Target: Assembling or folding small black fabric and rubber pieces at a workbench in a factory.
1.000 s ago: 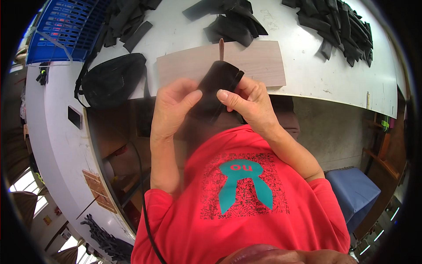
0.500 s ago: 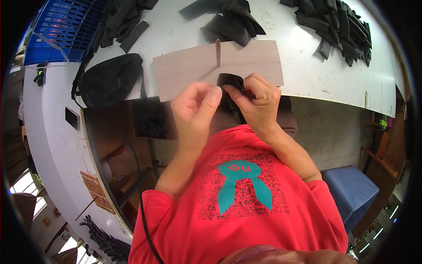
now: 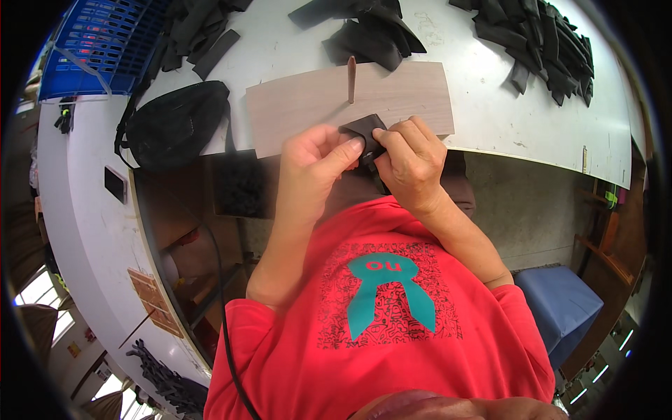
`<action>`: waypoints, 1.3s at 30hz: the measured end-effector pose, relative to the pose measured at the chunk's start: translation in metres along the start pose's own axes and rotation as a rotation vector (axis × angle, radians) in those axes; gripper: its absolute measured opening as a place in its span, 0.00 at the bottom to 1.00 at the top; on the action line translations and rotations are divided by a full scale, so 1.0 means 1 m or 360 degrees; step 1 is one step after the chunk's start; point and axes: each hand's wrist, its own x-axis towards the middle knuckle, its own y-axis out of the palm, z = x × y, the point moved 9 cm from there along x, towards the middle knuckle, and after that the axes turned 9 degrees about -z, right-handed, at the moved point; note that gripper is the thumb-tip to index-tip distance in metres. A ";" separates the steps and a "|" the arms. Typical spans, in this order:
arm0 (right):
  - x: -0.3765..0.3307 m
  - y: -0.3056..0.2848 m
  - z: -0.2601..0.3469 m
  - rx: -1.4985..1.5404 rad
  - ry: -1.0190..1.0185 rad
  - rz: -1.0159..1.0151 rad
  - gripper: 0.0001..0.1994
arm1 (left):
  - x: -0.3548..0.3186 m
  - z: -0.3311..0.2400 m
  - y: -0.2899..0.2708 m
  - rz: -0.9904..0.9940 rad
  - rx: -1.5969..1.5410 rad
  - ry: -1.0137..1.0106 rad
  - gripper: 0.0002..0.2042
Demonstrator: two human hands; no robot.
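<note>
We count the clock from the middle of our view. At 10 o'clock we see a blue basket. A dark phone lies flat at 9. At 10, a black bag lies by the edge of the white table. Just before 12 is our left hand, its thumb and fingers pinching the left side of a small, bent black piece. That piece is between 12 and 1, held by both hands near the close edge of a pale wooden board. A brown stick stands up there at 12. At 2, our right hand pinches the piece's right side. Farther out at 2 lies a heap of black strips; at 4 sits a blue block.
</note>
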 end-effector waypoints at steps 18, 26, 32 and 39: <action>-0.018 0.023 -0.029 0.1013 0.1067 0.0652 0.22 | 0.011 0.005 -0.011 -0.0322 0.0352 0.0246 0.04; -0.003 0.009 -0.029 0.0584 0.0908 0.0311 0.05 | -0.010 -0.006 0.015 -0.0327 0.0834 0.0859 0.01; -0.015 0.020 -0.017 0.0106 0.0523 0.0357 0.07 | -0.003 0.006 -0.006 -0.0606 0.0040 0.0653 0.08; -0.028 0.036 -0.042 0.1554 0.1565 0.0338 0.05 | 0.005 0.003 0.011 0.0159 -0.0843 -0.0035 0.14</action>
